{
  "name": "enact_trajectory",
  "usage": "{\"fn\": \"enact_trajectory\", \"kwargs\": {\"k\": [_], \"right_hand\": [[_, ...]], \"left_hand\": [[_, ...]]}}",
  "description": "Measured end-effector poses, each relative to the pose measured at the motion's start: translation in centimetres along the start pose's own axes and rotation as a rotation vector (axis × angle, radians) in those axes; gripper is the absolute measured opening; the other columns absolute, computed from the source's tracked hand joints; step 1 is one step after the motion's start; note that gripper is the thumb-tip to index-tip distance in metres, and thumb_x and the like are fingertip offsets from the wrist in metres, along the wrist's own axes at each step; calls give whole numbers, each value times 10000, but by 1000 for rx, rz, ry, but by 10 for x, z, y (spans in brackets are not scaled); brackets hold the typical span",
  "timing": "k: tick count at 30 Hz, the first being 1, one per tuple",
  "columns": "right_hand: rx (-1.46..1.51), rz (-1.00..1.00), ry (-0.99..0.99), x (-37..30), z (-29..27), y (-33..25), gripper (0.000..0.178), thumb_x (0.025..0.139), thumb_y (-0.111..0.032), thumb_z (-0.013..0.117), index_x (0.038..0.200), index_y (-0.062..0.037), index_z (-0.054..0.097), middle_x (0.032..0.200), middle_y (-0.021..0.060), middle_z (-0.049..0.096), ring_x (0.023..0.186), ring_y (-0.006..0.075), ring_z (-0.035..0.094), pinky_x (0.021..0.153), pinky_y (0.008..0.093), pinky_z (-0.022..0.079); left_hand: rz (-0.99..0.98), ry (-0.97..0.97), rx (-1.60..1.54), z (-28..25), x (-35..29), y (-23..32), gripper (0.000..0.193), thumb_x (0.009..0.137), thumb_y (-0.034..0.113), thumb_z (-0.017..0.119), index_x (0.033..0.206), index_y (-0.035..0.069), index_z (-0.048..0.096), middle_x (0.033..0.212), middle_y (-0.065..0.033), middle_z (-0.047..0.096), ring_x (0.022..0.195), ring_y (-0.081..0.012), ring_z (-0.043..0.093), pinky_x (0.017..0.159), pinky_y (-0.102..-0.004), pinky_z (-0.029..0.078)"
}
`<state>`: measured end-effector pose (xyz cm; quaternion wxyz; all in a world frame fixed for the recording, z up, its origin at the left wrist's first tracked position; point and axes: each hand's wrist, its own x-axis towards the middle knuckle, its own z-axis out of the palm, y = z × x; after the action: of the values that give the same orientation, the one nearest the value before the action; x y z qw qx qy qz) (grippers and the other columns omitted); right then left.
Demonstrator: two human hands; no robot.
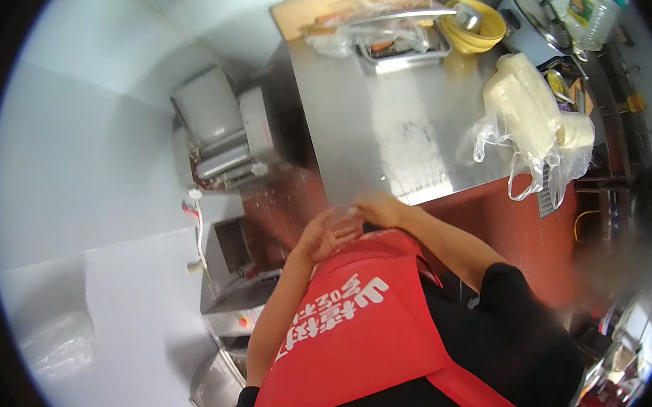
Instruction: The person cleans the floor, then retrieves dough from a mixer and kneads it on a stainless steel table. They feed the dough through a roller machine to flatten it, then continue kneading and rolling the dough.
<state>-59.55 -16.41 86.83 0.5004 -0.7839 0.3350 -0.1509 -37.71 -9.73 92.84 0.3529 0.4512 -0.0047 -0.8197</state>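
My left hand (330, 235) is in front of my red apron (356, 307), palm turned toward me. Its fingers are loosely stretched, and a ring shows on one of them. Just beside it, my right hand (381, 210) has its fingers bent and brought together at the left fingertips. Something pale and see-through may lie between the two hands, but blur hides what it is. Both hands are close to the near edge of a steel table (360, 148), apart from its top.
On the table's far end are a metal tray (407, 60), bagged food and yellow bowls (472, 27). A plastic bag of pale dough-like food (523, 106) lies at the right. A grey machine with rollers (219, 128) stands left, above the red floor (285, 214).
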Motion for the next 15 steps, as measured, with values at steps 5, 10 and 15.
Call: {"fn": "enact_trajectory", "kwargs": {"k": [5, 10, 15], "right_hand": [[-105, 557, 236, -4, -45, 90, 329, 885, -341, 620, 1056, -64, 663, 1000, 183, 680, 955, 375, 639, 834, 451, 493], [-266, 488, 197, 14, -31, 127, 273, 898, -310, 606, 1016, -65, 623, 869, 188, 675, 843, 387, 649, 744, 475, 498], [-428, 448, 138, 32, -11, 136, 254, 880, -315, 612, 909, -63, 603, 839, 181, 672, 835, 398, 643, 713, 494, 491]], "left_hand": [[325, 265, 163, -72, -3, -24, 394, 954, 177, 572, 1309, 28, 483, 1169, -98, 600, 1009, -247, 648, 836, -374, 551], [242, 749, 141, -168, -60, -117, 297, 933, 201, 521, 1141, 3, 597, 1048, -144, 650, 943, -241, 675, 752, -326, 555], [141, 971, 12, -209, -131, -253, 267, 936, 202, 515, 1088, 12, 624, 984, -147, 663, 899, -242, 676, 703, -335, 556]]}}
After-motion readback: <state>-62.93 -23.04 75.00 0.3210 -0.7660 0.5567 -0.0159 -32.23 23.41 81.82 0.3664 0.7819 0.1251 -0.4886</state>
